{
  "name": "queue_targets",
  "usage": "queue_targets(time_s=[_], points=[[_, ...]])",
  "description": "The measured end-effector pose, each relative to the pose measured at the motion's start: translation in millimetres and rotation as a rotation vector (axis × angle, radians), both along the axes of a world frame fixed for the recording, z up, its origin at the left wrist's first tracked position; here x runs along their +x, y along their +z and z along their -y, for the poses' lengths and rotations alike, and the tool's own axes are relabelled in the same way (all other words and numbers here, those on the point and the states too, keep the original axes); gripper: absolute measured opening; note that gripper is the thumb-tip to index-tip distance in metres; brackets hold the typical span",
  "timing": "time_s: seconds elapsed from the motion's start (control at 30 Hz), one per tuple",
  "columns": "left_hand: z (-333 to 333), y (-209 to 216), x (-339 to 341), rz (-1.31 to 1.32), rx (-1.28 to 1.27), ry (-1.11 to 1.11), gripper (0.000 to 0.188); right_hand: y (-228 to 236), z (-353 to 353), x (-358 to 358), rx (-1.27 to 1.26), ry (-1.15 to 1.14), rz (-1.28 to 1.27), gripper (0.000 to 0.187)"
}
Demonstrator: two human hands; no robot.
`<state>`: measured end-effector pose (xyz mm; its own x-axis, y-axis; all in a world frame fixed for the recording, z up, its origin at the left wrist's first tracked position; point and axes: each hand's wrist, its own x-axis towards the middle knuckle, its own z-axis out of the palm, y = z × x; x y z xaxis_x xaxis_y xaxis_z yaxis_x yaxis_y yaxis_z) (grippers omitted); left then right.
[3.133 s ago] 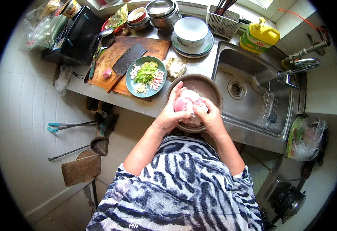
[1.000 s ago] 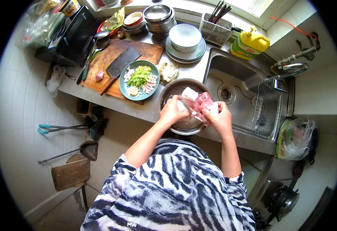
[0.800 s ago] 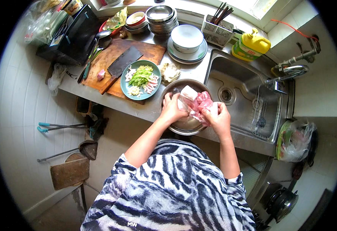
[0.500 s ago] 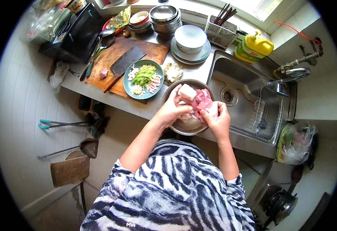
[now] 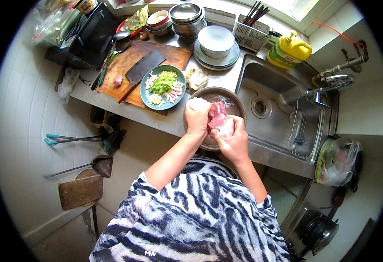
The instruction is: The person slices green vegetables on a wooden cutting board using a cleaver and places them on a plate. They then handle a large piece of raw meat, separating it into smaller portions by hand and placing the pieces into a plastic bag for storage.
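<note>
Steel counter (image 5: pixel 222 77), sink (image 5: pixel 261 81) at right. Raw meat (image 5: pixel 217 121) is over the round bowl (image 5: pixel 235 101) — left hand (image 5: pixel 197 117) fisted round one end, right hand (image 5: pixel 235 140) pinching the pale part, thumb against fingers. Teal plate (image 5: pixel 168 105) overlaps the cutting board (image 5: pixel 112 70).

Steel counter (image 5: pixel 176 118) ran from upper left to centre right. Wooden board (image 5: pixel 134 52) lay upper left; stacked plates (image 5: pixel 201 60), steel bowls (image 5: pixel 187 28) stood top centre; round basin (image 5: pixel 233 105) sat mid-frame.
</note>
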<state>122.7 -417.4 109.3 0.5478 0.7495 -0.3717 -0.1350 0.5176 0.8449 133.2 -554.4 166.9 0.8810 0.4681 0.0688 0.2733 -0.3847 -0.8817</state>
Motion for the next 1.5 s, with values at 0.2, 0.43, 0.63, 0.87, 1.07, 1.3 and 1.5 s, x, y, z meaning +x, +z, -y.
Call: queue_targets(time_s=[0.2,0.43,0.63,0.87,1.07,1.3,1.5], points=[[-2.2,3.1,11.6,0.027,0.027,-0.048,0.025,-15.8,5.8,4.6,0.087,-0.026,0.018,0.057],[-2.2,4.7,15.6,0.008,-0.008,-0.084,0.017,-25.8,9.6,8.6,0.141,-0.033,-0.044,0.049],[-3.0,5.1,16.0,0.01,-0.031,-0.118,0.015,-33.4,11.3,13.2,0.223,-0.033,-0.133,0.049],[-4.9,10.2,14.5,0.04,-0.084,-0.135,0.012,-40.8,9.7,15.3,0.34,-0.041,-0.229,0.049],[-6.4,12.9,14.0,0.05,-0.149,-0.184,0.01,-60.2,14.1,19.0,0.435,-0.005,-0.336,0.045],[-6.8,12.0,11.8,0.077,-0.188,-0.149,0.009,-66.7,14.1,16.1,0.496,-0.016,-0.374,0.047],[-10.4,2.9,8.8,0.122,-0.355,-0.12,0.007,-73.1,13.2,11.8,0.756,-0.034,-0.595,0.047]])
